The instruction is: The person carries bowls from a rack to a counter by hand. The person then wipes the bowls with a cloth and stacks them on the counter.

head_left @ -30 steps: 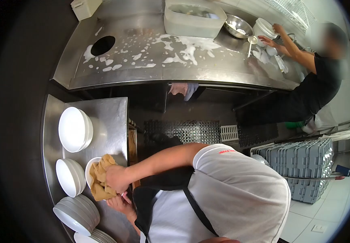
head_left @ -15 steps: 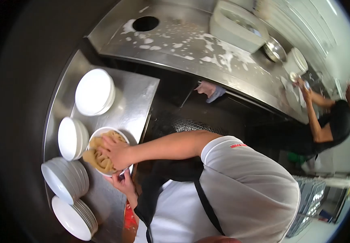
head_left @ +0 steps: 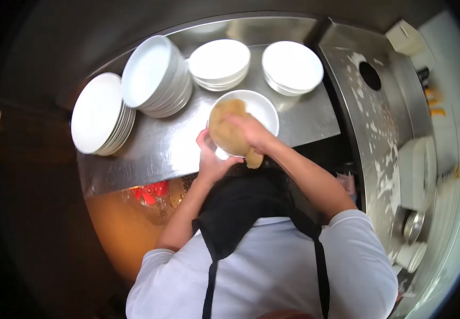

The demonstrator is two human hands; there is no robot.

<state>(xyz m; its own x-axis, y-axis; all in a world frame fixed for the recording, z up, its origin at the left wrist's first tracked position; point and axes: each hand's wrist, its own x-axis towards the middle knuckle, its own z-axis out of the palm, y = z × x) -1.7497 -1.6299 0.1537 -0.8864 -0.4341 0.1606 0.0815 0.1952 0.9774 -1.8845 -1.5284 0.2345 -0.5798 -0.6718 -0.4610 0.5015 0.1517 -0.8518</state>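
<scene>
Wiping looks to be the step here: the right hand presses the tan cloth inside the white bowl near the table's front edge, fingers too blurred to judge their closing. Over on the left, the left hand grips the bowl's side, and the next pass probably calls for that steady hold.

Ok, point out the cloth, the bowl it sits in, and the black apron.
Cloth (head_left: 223, 130): head view, on its broad upper side.
Bowl (head_left: 265, 110): head view, on its bare inner wall.
Apron (head_left: 235, 212): head view, on its bib.
</scene>
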